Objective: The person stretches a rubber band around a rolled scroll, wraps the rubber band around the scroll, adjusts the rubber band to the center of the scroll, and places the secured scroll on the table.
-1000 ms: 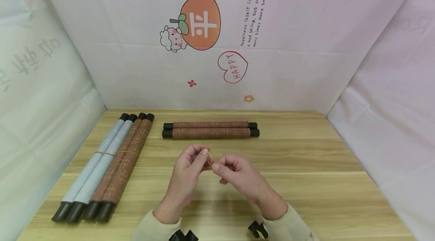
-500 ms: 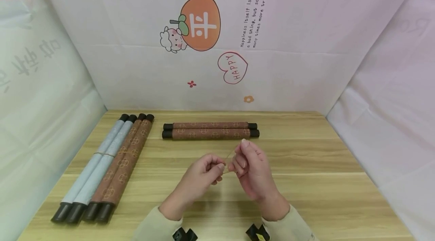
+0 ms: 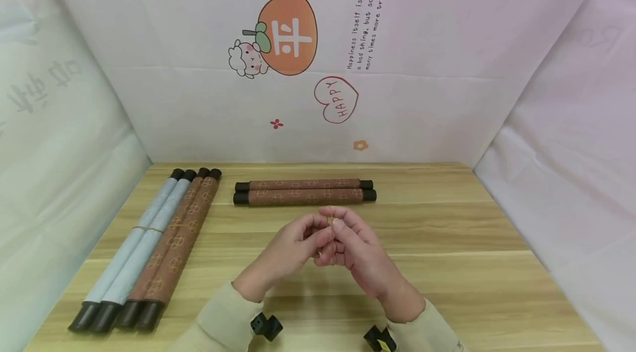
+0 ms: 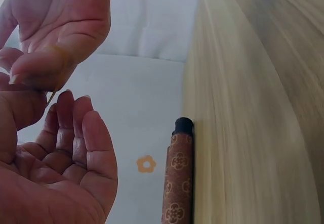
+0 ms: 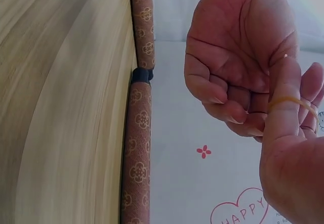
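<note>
Over the wooden table (image 3: 437,264), a person's left hand (image 3: 295,250) and right hand (image 3: 359,247) are meeting, fingertips close together, around a thin yellow rubber band (image 5: 286,99). The right hand is carrying the band looped over its thumb, with its fingers bending close by. The left thumb and forefinger are pinching at the band, while the other left fingers are curving loosely. Just beyond the hands, two brown rolls (image 3: 305,196) with black ends are lying side by side across the table. To the left, two light blue rolls (image 3: 150,240) are resting beside a second brown pair (image 3: 176,252), a band circling each pair. White cloth (image 3: 427,92) with printed pictures is hanging behind.
</note>
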`<state>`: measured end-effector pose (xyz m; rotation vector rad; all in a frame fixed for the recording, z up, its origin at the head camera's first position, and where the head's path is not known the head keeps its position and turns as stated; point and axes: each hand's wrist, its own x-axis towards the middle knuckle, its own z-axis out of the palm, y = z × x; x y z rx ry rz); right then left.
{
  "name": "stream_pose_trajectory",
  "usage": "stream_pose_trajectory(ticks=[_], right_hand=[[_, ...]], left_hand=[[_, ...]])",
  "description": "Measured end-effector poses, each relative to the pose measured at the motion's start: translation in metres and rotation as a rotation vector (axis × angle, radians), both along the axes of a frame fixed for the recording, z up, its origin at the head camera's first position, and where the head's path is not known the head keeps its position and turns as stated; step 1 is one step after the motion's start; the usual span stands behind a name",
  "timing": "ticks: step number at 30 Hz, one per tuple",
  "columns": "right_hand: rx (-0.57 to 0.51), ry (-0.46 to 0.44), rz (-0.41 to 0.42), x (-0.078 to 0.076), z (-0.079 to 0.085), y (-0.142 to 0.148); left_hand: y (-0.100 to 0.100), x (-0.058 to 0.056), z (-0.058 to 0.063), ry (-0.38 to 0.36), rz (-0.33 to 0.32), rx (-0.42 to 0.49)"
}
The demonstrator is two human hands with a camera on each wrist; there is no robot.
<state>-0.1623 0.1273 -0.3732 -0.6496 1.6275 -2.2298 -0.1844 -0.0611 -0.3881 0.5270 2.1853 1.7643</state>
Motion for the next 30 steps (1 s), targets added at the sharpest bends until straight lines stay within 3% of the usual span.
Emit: stream_pose_trajectory(ticks=[8,13,18,25,30], right_hand=[[0.160,0.028,-0.060,-0.001,-0.002,0.007],[0.214,-0.017,-0.080,-0.001,-0.005,0.008],[0.244,-0.032,-0.075,-0.001,-0.007,0.008],[0.276,-0.040,-0.066,0.000,-0.008,0.006],[0.290,-0.050,-0.053,0.001,-0.009,0.005]], left_hand=[[-0.009,-0.018,0.006,0.133,0.046,-0.186],[-0.019,-0.040,0.007,0.223,0.087,-0.302],[-0.025,-0.064,0.004,0.304,0.124,-0.503],[-0.029,-0.092,-0.004,0.400,0.091,-0.723],[-0.028,-0.109,-0.010,0.401,0.066,-0.841]])
